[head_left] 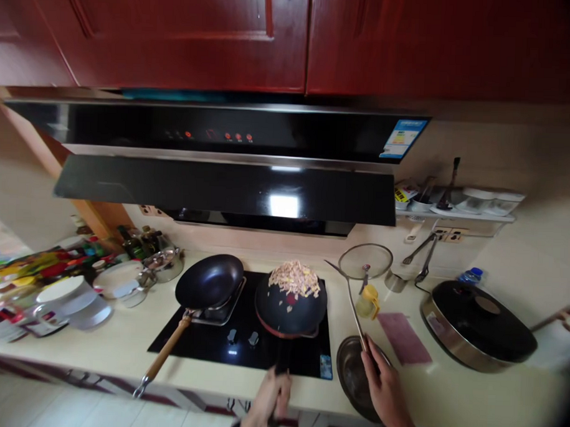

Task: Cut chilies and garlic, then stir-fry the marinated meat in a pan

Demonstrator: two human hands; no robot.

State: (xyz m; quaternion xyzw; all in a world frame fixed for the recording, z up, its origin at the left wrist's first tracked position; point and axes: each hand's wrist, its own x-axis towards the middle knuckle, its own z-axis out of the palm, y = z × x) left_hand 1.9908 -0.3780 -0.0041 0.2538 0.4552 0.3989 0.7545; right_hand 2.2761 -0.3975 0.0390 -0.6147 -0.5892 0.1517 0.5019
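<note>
My left hand [268, 393] is wrapped round the black handle of a frying pan [286, 316] on the right burner. Chopped pale, pinkish food with yellow bits [294, 279] is heaped toward the far side of the pan, with a few loose pieces nearer the middle. Closed round the handle of a long spatula [356, 312], my right hand [382, 382] is to the right of the stove, above a metal bowl [352, 365]. The spatula points up and away, its head to the right of the pan and apart from the food.
A dark wok [210, 282] with a wooden handle rests on the left burner, its handle jutting past the counter edge. At right are a glass lid [358, 256], a yellow-topped jar [368, 300], a pink cloth [404, 339] and an electric pan [482, 326]. The range hood [220, 189] overhangs the stove.
</note>
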